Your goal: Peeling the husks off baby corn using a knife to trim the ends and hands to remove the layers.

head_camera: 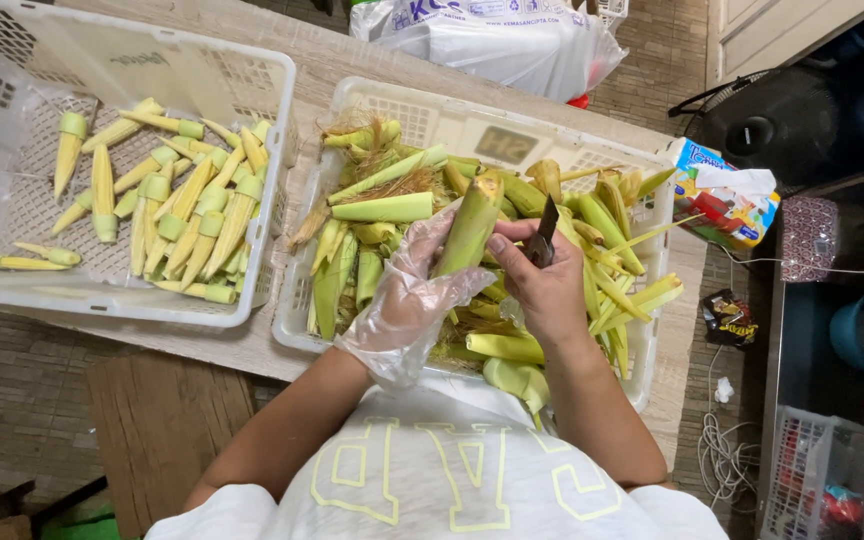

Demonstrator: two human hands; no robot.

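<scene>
- Over the right crate (652, 215): left hand (407, 300) in a clear loose plastic glove, wrapped round a green unhusked ear (472, 228), held tilted, tip up and away.
- Beside it: bare right hand (544, 285), closed on a small dark knife (544, 232), blade up, just beside the ear's upper half; thumb close against the husk.
- Under both hands: white crate heaped with green and yellow husked ears, loose leaves and brown silk.
- To the left, on the same table (282, 345): second white crate (272, 80) holding peeled baby corn (192, 215), pale yellow with green bases, lying mostly in one loose layer.
- Beyond the crates: white plastic bag (492, 40).
- At the right table edge: colourful carton (727, 195) with white tissue on top.
- Further right, lower down: small dark packet (730, 318), coiled white cable (722, 450).
- Nearest the camera: white shirt (432, 480) with pale yellow lettering.
</scene>
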